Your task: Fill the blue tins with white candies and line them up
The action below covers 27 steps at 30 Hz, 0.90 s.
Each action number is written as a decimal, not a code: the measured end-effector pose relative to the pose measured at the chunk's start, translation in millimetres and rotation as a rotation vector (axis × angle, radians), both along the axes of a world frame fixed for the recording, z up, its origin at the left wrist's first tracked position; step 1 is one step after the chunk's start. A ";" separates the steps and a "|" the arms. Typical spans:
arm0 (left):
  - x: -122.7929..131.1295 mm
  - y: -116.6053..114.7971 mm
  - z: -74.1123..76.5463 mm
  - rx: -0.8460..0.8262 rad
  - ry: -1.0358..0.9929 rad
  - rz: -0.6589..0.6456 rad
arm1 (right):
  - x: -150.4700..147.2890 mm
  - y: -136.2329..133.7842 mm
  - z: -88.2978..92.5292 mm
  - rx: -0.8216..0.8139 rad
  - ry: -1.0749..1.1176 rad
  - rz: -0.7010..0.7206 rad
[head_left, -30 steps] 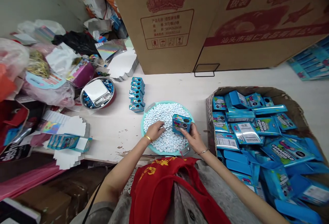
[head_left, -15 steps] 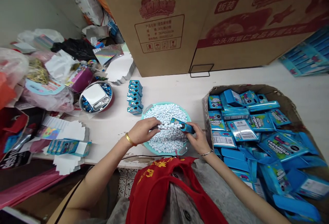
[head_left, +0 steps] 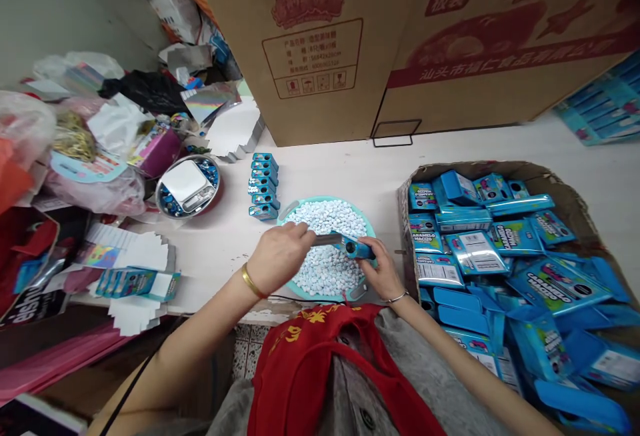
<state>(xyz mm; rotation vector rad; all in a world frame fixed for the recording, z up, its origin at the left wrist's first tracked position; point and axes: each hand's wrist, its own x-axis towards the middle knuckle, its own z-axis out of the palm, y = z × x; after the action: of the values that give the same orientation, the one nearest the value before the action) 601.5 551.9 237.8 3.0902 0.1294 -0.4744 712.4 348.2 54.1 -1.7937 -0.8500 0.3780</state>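
Observation:
My left hand (head_left: 283,254) is closed round the handle of a metal scoop (head_left: 327,239). The scoop's far end meets the opening of a small blue candy box (head_left: 357,248), which my right hand (head_left: 383,269) grips from the right. Both are held over a round turquoise basin (head_left: 369,224) full of small pale candies (head_left: 325,278). Left of the basin a row of several blue candy boxes (head_left: 264,186) stands on the table, with white candies showing at one of them.
At right a cut-down carton (head_left: 404,223) is heaped with blue boxes (head_left: 475,253). A large brown carton (head_left: 320,109) stands at the back. To the left are a metal bowl (head_left: 219,191) with a white scale (head_left: 185,186) on it, folded cardboard and plastic bags.
My left hand has turned over and raised the scoop. The candies that lay on the scoop no longer show there, and it now tilts against the box's opening.

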 end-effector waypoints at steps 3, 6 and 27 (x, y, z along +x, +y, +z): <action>-30.6 30.0 -45.3 -0.043 0.045 0.193 | 4.8 -5.0 1.6 -0.018 0.035 -0.048; -55.7 42.4 -105.8 -0.154 0.150 0.303 | 12.3 -11.3 1.6 -0.036 0.073 -0.099; -44.9 14.9 -117.2 -0.681 -0.230 0.237 | 20.2 -26.3 -2.8 -0.095 0.013 -0.140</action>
<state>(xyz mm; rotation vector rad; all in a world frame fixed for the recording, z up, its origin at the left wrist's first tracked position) 556.6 566.8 120.7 2.3958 0.2626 -0.1109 732.5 321.9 51.3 -1.9242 -0.7029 0.3430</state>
